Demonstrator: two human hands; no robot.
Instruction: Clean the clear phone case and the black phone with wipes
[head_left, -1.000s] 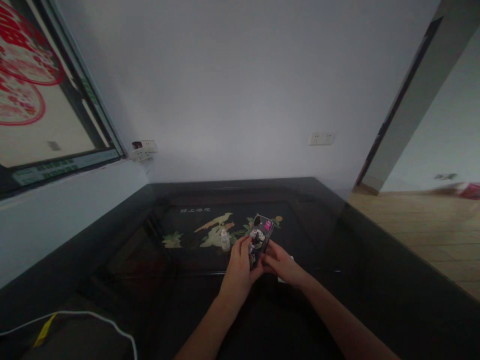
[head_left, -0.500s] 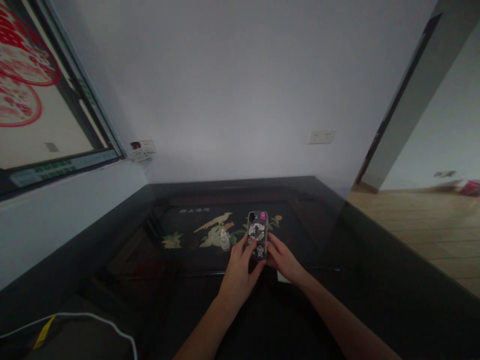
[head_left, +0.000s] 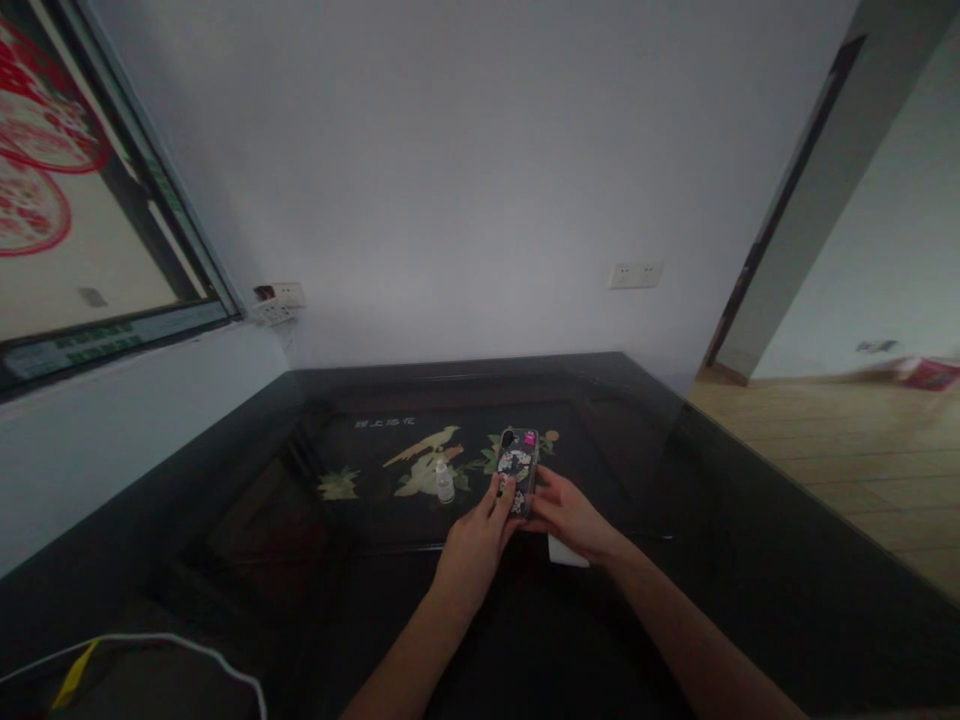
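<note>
Both my hands hold a phone [head_left: 517, 462] in a dark patterned case with a pink sticker, its back facing up, just above the dark glass-topped table [head_left: 697, 480]. My left hand [head_left: 474, 540] grips the phone's near left side, fingers on its back. My right hand [head_left: 571, 517] holds the near right edge. A small clear bottle with a white cap [head_left: 445, 483] stands upright on the table just left of the phone. A white paper or cloth piece [head_left: 566, 552] lies under my right wrist.
The table carries an inlaid bird and flower picture [head_left: 424, 465] under the glass. A white cable with a yellow tag [head_left: 150, 650] lies at the near left. A wall with sockets [head_left: 634, 274] is behind; a window sill [head_left: 135, 340] is left; wooden floor [head_left: 840, 470] is right.
The phone has turned from tilted on its edge to lying flatter with its back up, and it has come down closer to the table. Both hands stay on it.
</note>
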